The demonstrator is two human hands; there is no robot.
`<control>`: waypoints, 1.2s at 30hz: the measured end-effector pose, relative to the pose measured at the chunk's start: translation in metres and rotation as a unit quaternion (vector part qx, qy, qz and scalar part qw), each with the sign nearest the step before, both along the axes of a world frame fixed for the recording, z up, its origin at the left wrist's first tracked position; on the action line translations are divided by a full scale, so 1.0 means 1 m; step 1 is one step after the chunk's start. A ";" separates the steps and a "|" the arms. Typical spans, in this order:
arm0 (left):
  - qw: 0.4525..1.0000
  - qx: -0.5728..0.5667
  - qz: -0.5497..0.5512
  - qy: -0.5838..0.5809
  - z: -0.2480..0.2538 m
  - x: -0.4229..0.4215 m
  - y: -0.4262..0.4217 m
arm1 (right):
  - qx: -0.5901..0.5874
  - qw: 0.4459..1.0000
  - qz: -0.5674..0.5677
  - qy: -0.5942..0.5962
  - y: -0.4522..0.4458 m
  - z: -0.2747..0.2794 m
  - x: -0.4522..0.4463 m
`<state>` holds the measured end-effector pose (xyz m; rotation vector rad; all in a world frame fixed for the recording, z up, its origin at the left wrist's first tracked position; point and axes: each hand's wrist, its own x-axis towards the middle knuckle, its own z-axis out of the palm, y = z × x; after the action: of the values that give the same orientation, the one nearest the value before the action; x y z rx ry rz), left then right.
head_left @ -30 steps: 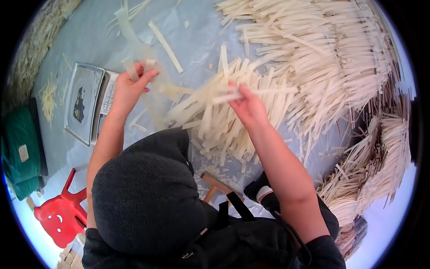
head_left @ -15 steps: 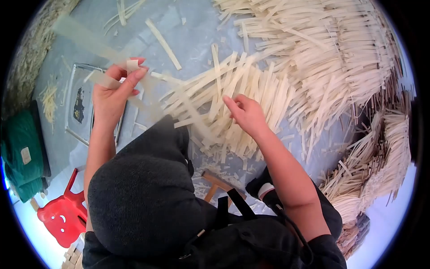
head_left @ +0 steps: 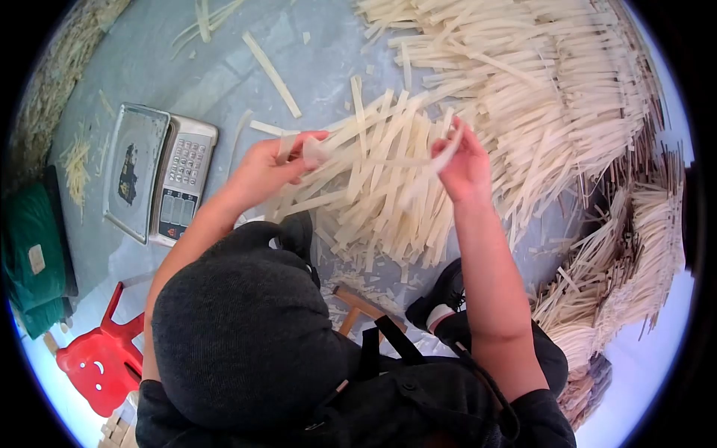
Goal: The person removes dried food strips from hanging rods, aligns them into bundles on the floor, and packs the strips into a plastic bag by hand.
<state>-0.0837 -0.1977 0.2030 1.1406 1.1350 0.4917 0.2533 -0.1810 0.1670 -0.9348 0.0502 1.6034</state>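
Note:
My left hand (head_left: 269, 168) is closed on a pale, thin, flat strip (head_left: 314, 152), whose end curls at the fingertips. Another piece is looped around its fingers. In my right hand (head_left: 467, 166), the fingers pinch a curved, translucent strip (head_left: 447, 155). A faint, blurred length runs between the two hands, though I cannot tell whether it is one single strip. Beneath them lies a loose heap of similar cream strips (head_left: 399, 201) on the grey floor.
A digital scale (head_left: 187, 160) with a metal pan sits at the left. Large layered stacks of strips (head_left: 553, 97) fill the upper right. A red stool (head_left: 101, 369) and a green bag (head_left: 33, 254) are at the lower left. A small wooden frame (head_left: 362, 306) lies between my feet.
My left hand has moved right and down, uncovering the scale's keypad. My right hand has shifted right and now grips a strip. The long strip at the upper left is gone from there.

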 end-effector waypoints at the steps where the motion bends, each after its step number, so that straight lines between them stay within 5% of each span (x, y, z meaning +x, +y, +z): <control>1: 1.000 -0.003 -0.004 0.028 -0.006 -0.009 0.003 | 0.001 1.000 0.001 0.000 -0.003 -0.013 0.019; 4: 0.996 0.036 0.086 -0.004 -0.007 -0.027 0.008 | -0.039 0.986 0.060 -0.148 -0.028 -0.054 0.048; 5: 0.986 0.073 0.149 -0.018 -0.003 -0.029 0.010 | -0.103 0.896 0.107 -0.418 -0.038 -0.065 0.047; 6: 0.984 0.098 0.147 -0.013 0.010 -0.028 0.011 | -0.157 0.729 0.144 -0.650 -0.046 -0.070 0.043; 9: 0.973 0.219 0.060 -0.043 0.041 -0.011 0.009 | 0.011 0.780 0.149 -0.607 -0.056 -0.038 -0.001; 11: 0.966 0.235 -0.037 -0.097 0.044 0.010 0.000 | -0.080 0.906 0.339 -0.241 -0.054 0.010 -0.043; 14: 0.856 0.399 -0.297 -0.143 0.038 0.044 0.008 | -0.140 0.919 0.355 0.105 -0.050 0.036 -0.095; 16: 0.843 0.428 -0.315 -0.077 0.031 0.048 0.000 | -0.083 0.973 0.214 -0.035 -0.043 0.030 -0.111; 17: 0.824 0.455 -0.336 -0.022 0.029 0.049 -0.004 | -0.083 0.972 0.219 -0.031 -0.038 0.023 -0.108; 19: 0.822 0.491 -0.285 0.028 0.019 0.044 -0.002 | 0.021 0.946 0.200 -0.253 -0.024 0.003 -0.079; 21: 0.868 0.462 -0.114 0.139 -0.025 0.021 0.010 | 0.001 0.908 0.234 -0.348 -0.020 -0.002 -0.045; 22: 0.920 0.361 0.002 0.154 -0.055 0.005 0.016 | 0.001 0.907 0.237 -0.349 -0.021 -0.011 -0.031; 23: 0.948 0.246 0.117 0.164 -0.091 -0.015 0.018 | -0.021 0.850 0.261 -0.458 -0.029 -0.023 -0.018; 24: 0.923 0.171 0.254 0.231 -0.133 -0.038 0.020 | -0.044 0.778 0.283 -0.559 -0.038 -0.036 -0.003; 26: 0.809 0.143 0.232 0.520 -0.207 -0.101 0.021 | -0.037 0.731 0.269 -0.626 -0.057 -0.065 0.029; 27: 0.809 0.141 0.234 0.520 -0.213 -0.115 0.025 | -0.021 0.683 0.244 -0.688 -0.061 -0.077 0.040; 29: 0.842 -0.056 0.246 0.477 -0.219 -0.128 0.033 | -0.043 0.663 0.248 -0.705 -0.072 -0.091 0.057; 33: 0.863 -0.004 0.180 0.471 -0.225 -0.080 0.056 | -0.092 0.611 0.311 -0.723 -0.084 -0.114 0.055; 36: 0.924 -0.008 0.221 0.314 -0.230 -0.046 0.064 | -0.064 0.586 0.275 -0.760 -0.087 -0.127 0.039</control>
<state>-0.1299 -0.1334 -0.0271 1.0526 1.9776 0.4663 0.2920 -0.2678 0.0395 -2.3133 -1.4615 0.7526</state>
